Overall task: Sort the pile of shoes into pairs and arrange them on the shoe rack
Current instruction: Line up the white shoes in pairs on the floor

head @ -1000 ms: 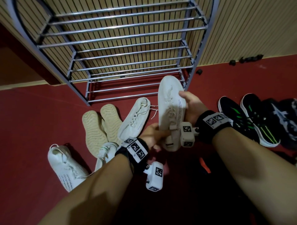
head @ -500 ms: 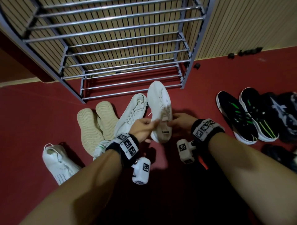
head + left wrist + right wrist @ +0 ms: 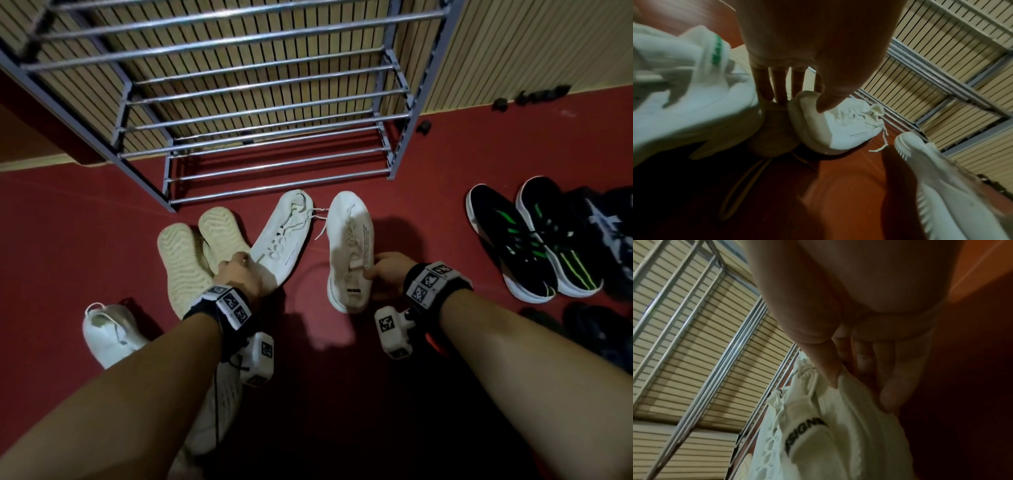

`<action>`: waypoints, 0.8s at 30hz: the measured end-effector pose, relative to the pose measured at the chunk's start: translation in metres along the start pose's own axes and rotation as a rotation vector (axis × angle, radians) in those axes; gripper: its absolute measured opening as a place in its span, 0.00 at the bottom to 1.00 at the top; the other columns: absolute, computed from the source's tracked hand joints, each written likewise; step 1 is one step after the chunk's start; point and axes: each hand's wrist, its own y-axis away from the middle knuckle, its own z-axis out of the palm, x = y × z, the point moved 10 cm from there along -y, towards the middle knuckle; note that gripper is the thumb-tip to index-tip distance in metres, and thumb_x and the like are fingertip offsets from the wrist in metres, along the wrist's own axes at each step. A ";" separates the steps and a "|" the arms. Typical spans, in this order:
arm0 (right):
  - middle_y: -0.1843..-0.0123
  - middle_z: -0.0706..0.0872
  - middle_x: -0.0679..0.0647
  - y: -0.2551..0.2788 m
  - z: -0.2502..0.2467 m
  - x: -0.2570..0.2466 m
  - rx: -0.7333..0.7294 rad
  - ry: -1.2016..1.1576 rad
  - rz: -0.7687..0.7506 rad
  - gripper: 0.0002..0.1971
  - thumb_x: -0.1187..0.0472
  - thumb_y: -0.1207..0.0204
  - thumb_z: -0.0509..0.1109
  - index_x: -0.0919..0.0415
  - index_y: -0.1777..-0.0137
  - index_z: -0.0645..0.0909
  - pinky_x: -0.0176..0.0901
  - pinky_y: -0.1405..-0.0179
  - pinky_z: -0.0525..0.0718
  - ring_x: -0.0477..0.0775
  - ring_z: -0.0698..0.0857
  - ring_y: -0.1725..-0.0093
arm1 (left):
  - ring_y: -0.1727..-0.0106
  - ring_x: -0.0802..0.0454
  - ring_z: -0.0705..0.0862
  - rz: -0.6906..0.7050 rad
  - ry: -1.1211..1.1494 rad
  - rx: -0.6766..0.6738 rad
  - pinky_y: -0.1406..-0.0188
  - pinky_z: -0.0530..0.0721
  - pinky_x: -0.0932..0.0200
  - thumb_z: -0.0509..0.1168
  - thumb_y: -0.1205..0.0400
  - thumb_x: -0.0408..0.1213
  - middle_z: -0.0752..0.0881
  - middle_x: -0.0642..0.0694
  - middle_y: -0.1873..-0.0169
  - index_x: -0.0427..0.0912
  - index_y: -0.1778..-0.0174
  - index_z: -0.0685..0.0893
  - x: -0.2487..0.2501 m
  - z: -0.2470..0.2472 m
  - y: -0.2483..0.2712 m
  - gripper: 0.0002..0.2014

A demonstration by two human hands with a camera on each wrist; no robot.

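Right hand (image 3: 385, 274) pinching heel collar of white knit laced sneaker (image 3: 351, 246), black-lettered heel tab, on red floor (image 3: 68, 222) before shoe rack (image 3: 274, 164), left hand (image 3: 236, 277) gripping matching sneaker (image 3: 284, 236) heel.

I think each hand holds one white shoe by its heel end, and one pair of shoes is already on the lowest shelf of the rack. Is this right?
Not fully. The left hand and right hand each have a grip on a white shoe near its heel end, but the head view shows no shoes on the rack; its bars are bare and all shoes are on the floor.
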 end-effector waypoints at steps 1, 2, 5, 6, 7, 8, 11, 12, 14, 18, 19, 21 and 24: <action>0.50 0.86 0.63 0.000 0.002 0.000 -0.006 0.004 0.002 0.10 0.75 0.26 0.68 0.60 0.52 0.82 0.53 0.62 0.86 0.65 0.86 0.53 | 0.34 0.33 0.78 -0.006 0.004 0.003 0.33 0.75 0.44 0.60 0.17 0.39 0.75 0.35 0.32 0.49 0.25 0.72 -0.003 -0.001 0.001 0.22; 0.51 0.86 0.63 0.000 0.004 -0.001 -0.013 0.001 0.000 0.10 0.75 0.26 0.68 0.59 0.53 0.82 0.53 0.62 0.86 0.65 0.86 0.53 | 0.33 0.34 0.78 -0.002 0.024 0.016 0.33 0.76 0.45 0.61 0.17 0.38 0.76 0.35 0.32 0.48 0.25 0.72 -0.004 -0.003 -0.001 0.22; 0.52 0.86 0.62 0.001 0.008 -0.001 -0.032 -0.021 -0.001 0.09 0.74 0.25 0.69 0.58 0.55 0.82 0.51 0.63 0.86 0.64 0.86 0.54 | 0.33 0.37 0.80 0.007 0.070 -0.013 0.34 0.78 0.45 0.61 0.17 0.37 0.79 0.37 0.32 0.45 0.25 0.73 -0.008 -0.003 -0.006 0.22; 0.53 0.86 0.61 0.001 0.010 -0.001 -0.039 -0.026 -0.001 0.09 0.73 0.25 0.69 0.58 0.55 0.82 0.51 0.64 0.85 0.64 0.86 0.54 | 0.34 0.38 0.80 0.014 0.079 -0.010 0.35 0.79 0.46 0.61 0.17 0.37 0.81 0.37 0.33 0.43 0.26 0.74 -0.008 -0.005 -0.006 0.22; 0.53 0.86 0.61 0.002 0.011 -0.001 -0.043 -0.029 -0.001 0.08 0.73 0.25 0.69 0.58 0.54 0.82 0.51 0.64 0.86 0.63 0.86 0.55 | 0.34 0.38 0.81 0.025 0.082 0.008 0.35 0.79 0.48 0.60 0.17 0.37 0.82 0.36 0.34 0.42 0.27 0.75 -0.007 -0.009 -0.005 0.21; 0.53 0.86 0.61 0.002 0.011 -0.002 -0.044 -0.030 -0.006 0.08 0.73 0.25 0.69 0.59 0.54 0.82 0.51 0.64 0.86 0.63 0.86 0.55 | 0.35 0.38 0.81 0.040 0.081 0.029 0.36 0.79 0.49 0.61 0.17 0.36 0.83 0.36 0.35 0.40 0.28 0.77 -0.005 -0.012 -0.003 0.20; 0.52 0.86 0.61 0.005 0.011 -0.004 -0.046 -0.042 -0.012 0.08 0.72 0.24 0.69 0.60 0.49 0.82 0.50 0.64 0.86 0.61 0.86 0.58 | 0.33 0.37 0.81 0.090 0.064 0.044 0.36 0.77 0.50 0.61 0.16 0.33 0.82 0.35 0.33 0.36 0.29 0.80 0.002 -0.015 0.001 0.19; 0.52 0.86 0.61 0.006 0.011 -0.004 -0.048 -0.043 -0.015 0.09 0.72 0.24 0.68 0.61 0.48 0.82 0.50 0.65 0.85 0.60 0.86 0.58 | 0.34 0.36 0.81 0.087 0.055 0.041 0.36 0.78 0.50 0.61 0.16 0.33 0.83 0.35 0.34 0.36 0.30 0.80 0.001 -0.015 0.004 0.18; 0.54 0.85 0.61 0.009 0.011 -0.005 -0.055 -0.037 -0.019 0.10 0.73 0.23 0.67 0.61 0.45 0.82 0.49 0.66 0.84 0.60 0.85 0.58 | 0.38 0.36 0.83 0.033 0.107 0.043 0.38 0.81 0.49 0.61 0.15 0.36 0.85 0.34 0.37 0.34 0.33 0.82 0.002 -0.016 0.008 0.17; 0.53 0.85 0.61 0.013 0.007 -0.004 -0.055 -0.060 -0.016 0.11 0.73 0.23 0.65 0.60 0.46 0.82 0.52 0.63 0.85 0.62 0.85 0.55 | 0.40 0.39 0.84 -0.274 0.354 -0.783 0.44 0.86 0.58 0.59 0.14 0.33 0.82 0.29 0.36 0.22 0.35 0.79 0.018 0.047 0.050 0.18; 0.53 0.85 0.60 0.014 0.004 -0.006 -0.049 -0.064 -0.021 0.11 0.73 0.23 0.65 0.58 0.48 0.82 0.53 0.63 0.85 0.62 0.85 0.55 | 0.44 0.39 0.86 -0.258 0.416 -1.048 0.47 0.86 0.60 0.55 0.13 0.34 0.85 0.27 0.42 0.20 0.39 0.81 0.033 0.058 0.078 0.19; 0.53 0.85 0.59 0.017 -0.005 -0.010 -0.031 -0.082 -0.037 0.11 0.72 0.22 0.65 0.55 0.51 0.82 0.53 0.64 0.84 0.62 0.84 0.53 | 0.71 0.44 0.88 -0.271 0.504 -1.051 0.73 0.85 0.66 0.48 0.14 0.33 0.87 0.33 0.71 0.25 0.65 0.86 0.052 0.054 0.083 0.25; 0.48 0.85 0.60 0.021 -0.028 -0.015 0.013 -0.128 -0.067 0.12 0.70 0.21 0.64 0.54 0.43 0.81 0.52 0.66 0.84 0.61 0.84 0.51 | 0.79 0.47 0.81 -0.297 0.723 -0.716 0.79 0.82 0.64 0.59 0.21 0.27 0.81 0.39 0.76 0.32 0.65 0.79 0.069 0.053 0.063 0.08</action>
